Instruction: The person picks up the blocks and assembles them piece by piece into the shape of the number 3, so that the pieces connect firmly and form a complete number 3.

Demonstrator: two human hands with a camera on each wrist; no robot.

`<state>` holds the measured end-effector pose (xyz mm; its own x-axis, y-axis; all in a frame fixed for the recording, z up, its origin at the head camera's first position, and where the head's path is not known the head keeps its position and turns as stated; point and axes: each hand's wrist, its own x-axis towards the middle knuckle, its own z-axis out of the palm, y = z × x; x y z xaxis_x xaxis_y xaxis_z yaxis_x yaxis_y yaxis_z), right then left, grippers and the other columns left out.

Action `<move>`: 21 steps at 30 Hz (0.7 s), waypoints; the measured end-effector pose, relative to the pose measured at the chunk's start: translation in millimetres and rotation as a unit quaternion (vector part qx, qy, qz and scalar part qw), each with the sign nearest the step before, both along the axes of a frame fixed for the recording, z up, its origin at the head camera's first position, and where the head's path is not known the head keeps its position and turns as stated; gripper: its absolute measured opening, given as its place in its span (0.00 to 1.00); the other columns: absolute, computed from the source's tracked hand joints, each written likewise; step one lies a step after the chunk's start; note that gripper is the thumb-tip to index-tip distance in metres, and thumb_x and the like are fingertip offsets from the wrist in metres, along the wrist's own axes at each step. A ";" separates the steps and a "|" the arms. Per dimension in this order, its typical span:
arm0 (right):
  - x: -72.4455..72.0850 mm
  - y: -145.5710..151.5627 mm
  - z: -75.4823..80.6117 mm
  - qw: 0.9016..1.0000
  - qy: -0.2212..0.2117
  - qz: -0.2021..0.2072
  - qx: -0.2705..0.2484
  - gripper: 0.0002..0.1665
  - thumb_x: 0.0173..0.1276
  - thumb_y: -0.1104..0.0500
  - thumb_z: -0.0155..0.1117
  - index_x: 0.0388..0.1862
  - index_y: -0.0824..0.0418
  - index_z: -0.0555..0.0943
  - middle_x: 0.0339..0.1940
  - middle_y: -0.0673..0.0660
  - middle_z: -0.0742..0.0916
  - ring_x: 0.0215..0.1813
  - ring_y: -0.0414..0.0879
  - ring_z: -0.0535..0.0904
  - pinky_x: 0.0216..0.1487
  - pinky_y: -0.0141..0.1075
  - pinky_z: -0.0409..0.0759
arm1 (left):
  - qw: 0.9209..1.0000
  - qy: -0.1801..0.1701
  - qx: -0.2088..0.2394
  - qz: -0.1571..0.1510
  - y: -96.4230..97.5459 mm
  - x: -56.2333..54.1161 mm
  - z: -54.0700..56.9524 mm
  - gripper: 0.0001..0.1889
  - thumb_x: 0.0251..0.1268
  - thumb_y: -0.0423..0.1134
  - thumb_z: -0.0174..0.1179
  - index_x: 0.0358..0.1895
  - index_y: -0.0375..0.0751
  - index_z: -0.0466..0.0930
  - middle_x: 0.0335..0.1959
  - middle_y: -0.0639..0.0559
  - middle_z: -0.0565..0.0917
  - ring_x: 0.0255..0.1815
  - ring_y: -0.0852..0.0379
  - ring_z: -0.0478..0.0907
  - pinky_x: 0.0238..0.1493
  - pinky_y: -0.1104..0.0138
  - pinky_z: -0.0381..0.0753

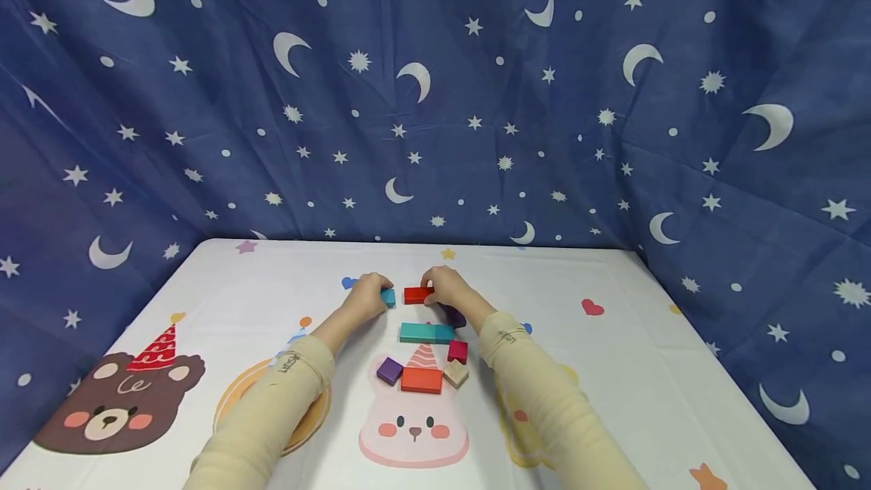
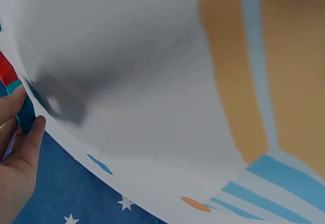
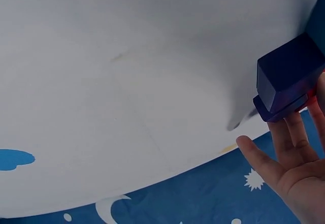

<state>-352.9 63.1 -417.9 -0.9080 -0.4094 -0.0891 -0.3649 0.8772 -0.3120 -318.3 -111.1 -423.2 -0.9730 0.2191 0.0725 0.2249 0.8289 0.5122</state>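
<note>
My left hand (image 1: 366,298) pinches a small blue block (image 1: 389,297) between thumb and fingers; the left wrist view shows the thumb and a fingertip on either side of this block (image 2: 25,113). Across a small gap, my right hand (image 1: 449,287) grips the right end of a red block (image 1: 416,296). Just below the right hand is a dark purple block (image 1: 452,316), partly covered by the wrist. In the right wrist view this dark block (image 3: 289,69) hides most of the red one. A long teal block (image 1: 418,333) lies nearer to me.
Closer in lie a crimson block (image 1: 457,352), a plain wooden block (image 1: 456,373), an orange-red block (image 1: 421,380) and a purple block (image 1: 390,370). A white cloth with cartoon prints covers the table (image 1: 653,399). Behind it hangs a blue star-and-moon curtain (image 1: 449,127).
</note>
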 end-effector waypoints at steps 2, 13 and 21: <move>0.4 -0.2 -0.3 1.000 0.002 0.000 0.001 0.17 0.56 0.61 0.71 0.46 0.62 0.83 0.47 0.58 0.86 0.45 0.49 0.78 0.58 0.41 0.76 | 1.000 -0.010 0.008 0.008 1.1 -0.6 0.1 0.19 0.46 0.21 0.64 0.47 0.26 0.81 0.47 0.36 0.83 0.54 0.41 0.77 0.60 0.53 0.74; -1.3 -1.5 1.2 1.000 0.000 -0.006 0.005 0.15 0.55 0.61 0.72 0.43 0.61 0.84 0.45 0.58 0.86 0.42 0.48 0.77 0.56 0.40 0.77 | 0.998 -0.032 0.020 0.046 10.5 -6.4 -1.2 0.19 0.42 0.28 0.73 0.43 0.29 0.83 0.43 0.39 0.84 0.46 0.46 0.78 0.55 0.56 0.78; -2.1 -1.7 2.7 1.000 0.000 -0.006 0.010 0.15 0.55 0.61 0.73 0.42 0.61 0.84 0.43 0.58 0.86 0.41 0.47 0.77 0.55 0.39 0.77 | 0.998 -0.038 -0.016 0.044 13.3 -5.0 3.1 0.21 0.40 0.32 0.75 0.41 0.30 0.82 0.41 0.40 0.84 0.40 0.49 0.78 0.50 0.58 0.79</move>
